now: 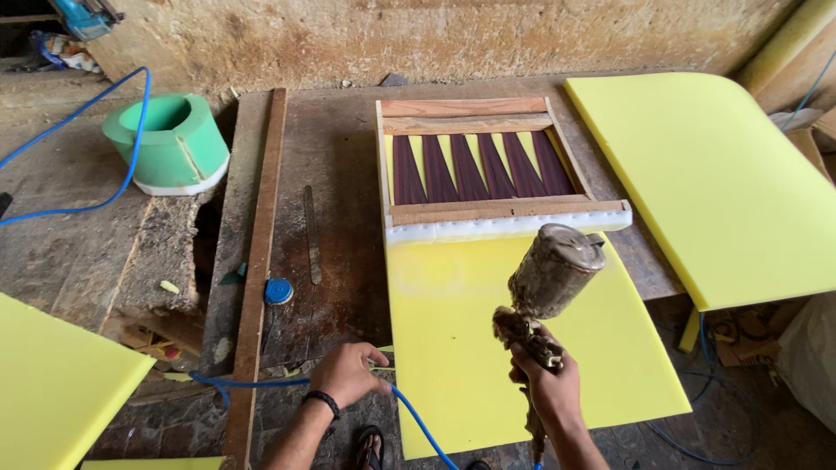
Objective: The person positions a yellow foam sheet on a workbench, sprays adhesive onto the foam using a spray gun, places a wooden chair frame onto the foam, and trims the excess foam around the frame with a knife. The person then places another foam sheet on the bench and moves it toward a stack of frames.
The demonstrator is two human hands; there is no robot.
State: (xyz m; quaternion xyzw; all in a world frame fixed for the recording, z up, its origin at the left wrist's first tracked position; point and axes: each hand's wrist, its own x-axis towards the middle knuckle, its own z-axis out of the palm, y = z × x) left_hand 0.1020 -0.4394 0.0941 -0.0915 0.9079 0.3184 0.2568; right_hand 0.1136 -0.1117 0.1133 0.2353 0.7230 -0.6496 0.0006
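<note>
My right hand (549,383) grips a glue-crusted spray gun (544,287) with a metal cup on top, held above a yellow foam sheet (461,339). My left hand (348,372) rests at the sheet's near left corner, fingers closed on the foam's edge beside the blue air hose (261,381). A wooden seat frame (488,165) with dark webbing straps and a white foam strip lies on the far end of the sheet.
A larger yellow foam panel (723,183) lies to the right, another yellow foam piece (52,383) at the lower left. A green foam ring (170,139) sits at the far left. A long wooden batten (257,261), a metal ruler (312,235) and a blue lid (279,291) lie on the worn workbench.
</note>
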